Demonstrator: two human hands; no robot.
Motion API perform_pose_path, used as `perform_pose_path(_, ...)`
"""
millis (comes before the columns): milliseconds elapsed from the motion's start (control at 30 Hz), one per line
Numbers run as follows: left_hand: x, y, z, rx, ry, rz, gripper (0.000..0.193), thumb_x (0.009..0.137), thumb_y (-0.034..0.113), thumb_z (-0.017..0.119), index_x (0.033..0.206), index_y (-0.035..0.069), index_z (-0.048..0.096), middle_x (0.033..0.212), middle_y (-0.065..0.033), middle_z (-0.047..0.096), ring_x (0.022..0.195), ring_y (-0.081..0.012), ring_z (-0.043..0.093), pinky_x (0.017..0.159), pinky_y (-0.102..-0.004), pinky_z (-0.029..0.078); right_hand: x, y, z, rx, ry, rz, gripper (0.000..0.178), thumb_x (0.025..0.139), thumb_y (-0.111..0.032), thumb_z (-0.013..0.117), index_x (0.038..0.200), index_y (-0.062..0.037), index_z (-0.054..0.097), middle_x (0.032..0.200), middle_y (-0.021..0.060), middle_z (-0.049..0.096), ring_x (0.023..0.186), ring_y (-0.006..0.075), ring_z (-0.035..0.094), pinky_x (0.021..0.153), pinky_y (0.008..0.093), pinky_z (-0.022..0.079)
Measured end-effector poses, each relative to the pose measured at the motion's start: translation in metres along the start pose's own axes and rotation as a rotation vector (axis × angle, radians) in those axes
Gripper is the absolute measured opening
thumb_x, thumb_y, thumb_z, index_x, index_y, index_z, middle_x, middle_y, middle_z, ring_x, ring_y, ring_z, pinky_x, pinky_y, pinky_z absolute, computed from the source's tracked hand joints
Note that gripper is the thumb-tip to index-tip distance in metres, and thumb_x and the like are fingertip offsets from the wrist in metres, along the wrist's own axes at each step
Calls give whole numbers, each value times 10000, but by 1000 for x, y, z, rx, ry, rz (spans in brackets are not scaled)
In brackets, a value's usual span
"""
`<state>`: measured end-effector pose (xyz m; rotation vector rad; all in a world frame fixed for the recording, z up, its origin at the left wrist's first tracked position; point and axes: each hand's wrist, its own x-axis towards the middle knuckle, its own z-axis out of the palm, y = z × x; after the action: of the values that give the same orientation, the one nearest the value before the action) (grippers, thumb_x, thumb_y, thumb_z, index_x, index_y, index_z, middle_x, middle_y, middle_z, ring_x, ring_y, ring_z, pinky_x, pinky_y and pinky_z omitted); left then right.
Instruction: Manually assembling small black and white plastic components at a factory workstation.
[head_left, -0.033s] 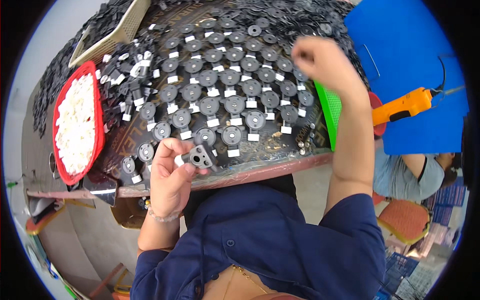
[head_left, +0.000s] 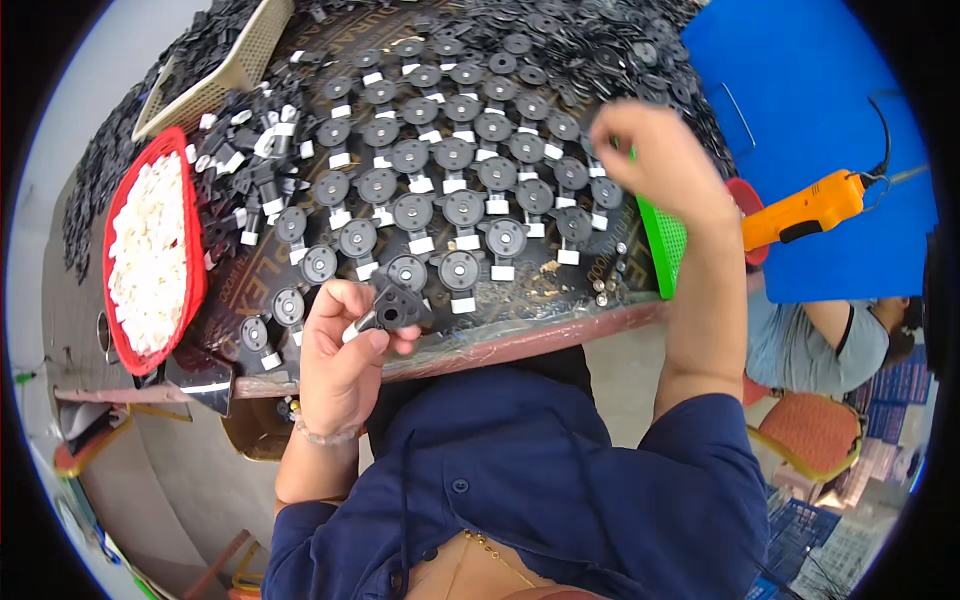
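Note:
My left hand [head_left: 342, 345] is at the table's near edge, fingers closed round a black plastic bracket [head_left: 398, 308] with round holes and a white end piece. My right hand [head_left: 655, 150] hangs over the right side of the table, just above a green basket [head_left: 660, 240]. Its fingers are curled together and slightly blurred, so anything between them is hidden. Before my hands stand rows of black disc assemblies [head_left: 463, 208], each with a white tab toward me. Small round metal pieces [head_left: 600, 288] lie by the green basket.
A red basket of white pieces [head_left: 150, 250] stands at the left, beside loose black-and-white parts [head_left: 260, 160]. Black parts [head_left: 560, 40] are heaped at the back, near a cream basket [head_left: 225, 75]. An orange electric screwdriver [head_left: 815, 210] lies at the right by a blue bin [head_left: 800, 100].
My right hand has come lower and a little nearer to me, toward the green basket. The bracket in my left hand has tilted. The view has shifted slightly.

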<state>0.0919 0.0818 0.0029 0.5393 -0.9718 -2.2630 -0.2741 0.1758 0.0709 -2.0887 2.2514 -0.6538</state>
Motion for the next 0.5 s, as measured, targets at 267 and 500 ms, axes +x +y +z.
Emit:
perform_pose_path(267, 5, -17, 9, -106, -124, -215, 226, 881, 39, 650, 956, 111, 449, 867, -89, 642, 715, -258, 692, 573, -299, 540, -152, -27, 37, -297, -74, 309, 164, 763, -35, 750, 912, -51, 684, 969, 98, 660, 923, 322, 655, 795, 418, 529)
perform_pose_path(500, 4, -28, 33, -103, -151, -304, 582, 884, 33, 622, 1427, 58, 414, 1098, -129, 646, 759, -234, 677, 607, -288, 522, -151, -41, 35, -103, -40, 263, 182, 750, -63, 772, 920, -54, 710, 937, 74, 643, 906, 294, 649, 778, 412, 533)
